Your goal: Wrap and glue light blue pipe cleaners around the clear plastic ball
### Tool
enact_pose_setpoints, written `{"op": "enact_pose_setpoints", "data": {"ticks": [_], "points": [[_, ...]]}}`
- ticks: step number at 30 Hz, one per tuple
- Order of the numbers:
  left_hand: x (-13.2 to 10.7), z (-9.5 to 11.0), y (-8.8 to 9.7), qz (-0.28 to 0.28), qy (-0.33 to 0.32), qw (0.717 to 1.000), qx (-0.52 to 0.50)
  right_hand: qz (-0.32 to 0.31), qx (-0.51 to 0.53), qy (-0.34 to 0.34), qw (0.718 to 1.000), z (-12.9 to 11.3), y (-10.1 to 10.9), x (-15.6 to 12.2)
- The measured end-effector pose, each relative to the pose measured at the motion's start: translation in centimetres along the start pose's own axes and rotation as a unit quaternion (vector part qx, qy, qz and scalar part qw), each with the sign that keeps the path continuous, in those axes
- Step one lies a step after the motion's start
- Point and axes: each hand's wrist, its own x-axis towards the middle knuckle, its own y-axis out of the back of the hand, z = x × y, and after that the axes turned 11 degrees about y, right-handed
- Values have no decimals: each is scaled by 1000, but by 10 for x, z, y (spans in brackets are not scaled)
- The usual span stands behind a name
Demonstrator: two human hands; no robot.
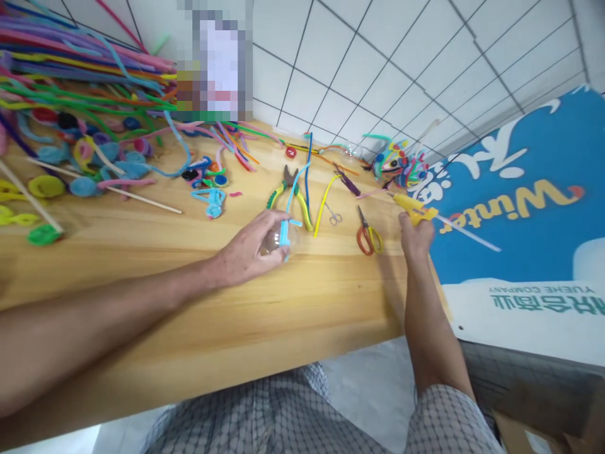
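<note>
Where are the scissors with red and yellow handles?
In the head view, the red-and-yellow scissors lie right of centre on the light wooden table, between the small silver scissors and the right hand holding the yellow glue gun.

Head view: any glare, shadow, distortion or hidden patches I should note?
In the head view, small glints on the clear ball in the left hand; soft shadow on the wooden table beside the right forearm; wall tiles look skewed, perhaps from a wide lens; a pixelated block hides part of the upper left.
</note>
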Motion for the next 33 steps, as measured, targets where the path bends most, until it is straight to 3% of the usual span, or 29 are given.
{"op": "enact_pose_setpoints", "data": {"ticks": [3,6,10,13,15,18,22,26,28,33], "points": [[0,-3,0,3,-12,1000,-6,-22,-44,-74,996,17,-20,-2],[0,-6,0,5,-23,1000,-6,-47,-52,-95,993,23,-28,-9],[0,-2,-1,7,-17,1000,-3,-49,-57,-70,995,23,-5,-27],[0,4,-3,19,-31,999,1,-4,-52,-45,998,13,21,-51],[0,7,-4,26,-62,998,11,-10,46,-44,998,-5,32,-68],[-2,10,-4,25,-101,994,41,-152,223,-8,963,-54,37,-86],[-6,12,-5,3,-116,989,87,-384,326,62,862,-137,28,-89],[-7,11,-8,13,-149,983,111,-535,332,92,772,-192,18,-86],[-6,10,-9,17,-154,981,120,-561,329,96,754,-203,14,-85],[-7,10,-10,5,-144,982,124,-535,333,65,774,-204,8,-84]]}}
